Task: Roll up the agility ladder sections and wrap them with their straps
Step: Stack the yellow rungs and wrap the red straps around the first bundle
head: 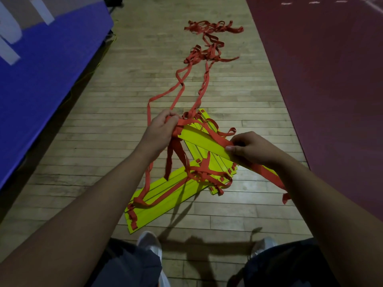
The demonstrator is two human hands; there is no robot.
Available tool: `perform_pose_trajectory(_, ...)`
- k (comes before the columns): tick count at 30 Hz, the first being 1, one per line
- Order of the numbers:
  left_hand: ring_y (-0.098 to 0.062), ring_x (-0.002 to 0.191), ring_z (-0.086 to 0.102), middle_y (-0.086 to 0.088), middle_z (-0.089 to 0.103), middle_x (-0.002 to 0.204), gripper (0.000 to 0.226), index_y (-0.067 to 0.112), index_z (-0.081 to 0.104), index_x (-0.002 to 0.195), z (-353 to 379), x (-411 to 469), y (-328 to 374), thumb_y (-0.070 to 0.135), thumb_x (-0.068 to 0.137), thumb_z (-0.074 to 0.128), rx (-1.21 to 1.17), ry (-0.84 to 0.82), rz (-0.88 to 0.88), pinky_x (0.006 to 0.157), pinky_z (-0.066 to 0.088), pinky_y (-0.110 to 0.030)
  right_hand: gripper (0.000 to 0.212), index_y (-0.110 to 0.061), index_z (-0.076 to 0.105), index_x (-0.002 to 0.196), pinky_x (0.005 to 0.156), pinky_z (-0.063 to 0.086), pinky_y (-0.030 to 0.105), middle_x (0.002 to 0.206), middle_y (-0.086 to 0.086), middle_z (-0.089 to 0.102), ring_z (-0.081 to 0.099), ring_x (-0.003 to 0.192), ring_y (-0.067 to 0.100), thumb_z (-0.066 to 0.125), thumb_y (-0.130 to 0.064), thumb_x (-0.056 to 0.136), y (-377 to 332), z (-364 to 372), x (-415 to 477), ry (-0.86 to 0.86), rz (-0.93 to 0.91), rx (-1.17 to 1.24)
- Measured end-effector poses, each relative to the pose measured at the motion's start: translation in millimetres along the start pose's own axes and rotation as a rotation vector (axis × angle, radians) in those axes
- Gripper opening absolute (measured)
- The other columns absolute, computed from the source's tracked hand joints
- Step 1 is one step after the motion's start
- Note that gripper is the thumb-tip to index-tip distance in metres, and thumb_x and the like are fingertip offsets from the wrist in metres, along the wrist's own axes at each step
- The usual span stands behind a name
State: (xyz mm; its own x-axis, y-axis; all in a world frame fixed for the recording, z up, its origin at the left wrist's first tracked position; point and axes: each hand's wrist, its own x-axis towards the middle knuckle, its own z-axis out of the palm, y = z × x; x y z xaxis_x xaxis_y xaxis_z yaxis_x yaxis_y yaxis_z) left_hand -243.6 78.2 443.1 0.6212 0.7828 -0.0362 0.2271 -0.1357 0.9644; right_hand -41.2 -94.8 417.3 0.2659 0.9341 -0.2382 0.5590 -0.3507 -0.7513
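Holding one yellow rung point(202, 139) off the floor betw. both hands: L hand point(163, 126) has fingers curled round a bunch of red strap point(182, 122) at rung's left end, R hand point(246, 148) pinches the right end, thumb on top. Remaining rungs lie in a fanned pile point(165, 195) on wood floor point(116, 121) just below hands, strap tangled over them, more strap trailing fwd to a far heap point(211, 27). Blue mat point(41, 69) at left, maroon floor point(331, 79) at right, white shoes point(149, 243) at bottom.

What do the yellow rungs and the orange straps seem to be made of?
Yellow rungs: probably rigid plastic, smooth with slight sheen; the held one stays flat and straight. Orange straps: likely woven fabric webbing, matte; they fold, twist and hang limp.
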Motion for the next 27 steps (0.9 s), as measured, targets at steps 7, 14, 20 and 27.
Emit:
perform_pose_trajectory(7,0.002,0.059,0.053,0.013,0.059,0.067,0.018,0.020,0.059,0.093,11,-8,13,0.016,0.106,0.047,-0.052,-0.100,0.082,0.053,0.042,-0.015,0.058,-0.004,0.071,0.103,0.080,0.049,0.047,0.094,0.020,0.071,0.068,0.083,0.036,0.065,-0.060,0.088,-17,8,-1,-0.068,0.015,0.333)
perform_pose_trajectory(14,-0.005,0.076,0.061,0.006,0.068,0.087,0.020,0.020,0.066,0.094,10,-3,14,0.009,0.103,0.052,-0.132,-0.088,0.143,0.066,0.049,-0.018,0.062,-0.004,0.072,0.102,0.083,0.058,0.060,0.092,0.022,0.074,0.073,0.082,0.040,0.052,-0.062,0.090,-24,16,-4,-0.071,-0.032,0.324)
perform_pose_trajectory(20,-0.006,0.093,0.065,0.005,0.070,0.099,0.019,0.019,0.071,0.104,-8,5,11,0.007,0.101,0.056,0.070,-0.109,0.219,0.084,0.052,-0.020,0.067,-0.003,0.069,0.097,0.078,0.057,0.062,0.088,0.024,0.072,0.071,0.080,0.042,0.056,-0.069,0.089,-19,10,-7,-0.036,-0.036,0.243)
perform_pose_trajectory(27,-0.019,0.121,0.063,-0.015,0.069,0.125,0.041,0.004,0.069,0.116,4,-5,14,0.019,0.109,0.032,-0.175,-0.196,0.094,0.101,0.046,-0.022,0.045,-0.001,0.069,0.098,0.071,0.058,0.052,0.086,0.022,0.073,0.073,0.071,0.038,0.054,-0.043,0.101,-26,13,-6,-0.031,-0.054,0.356)
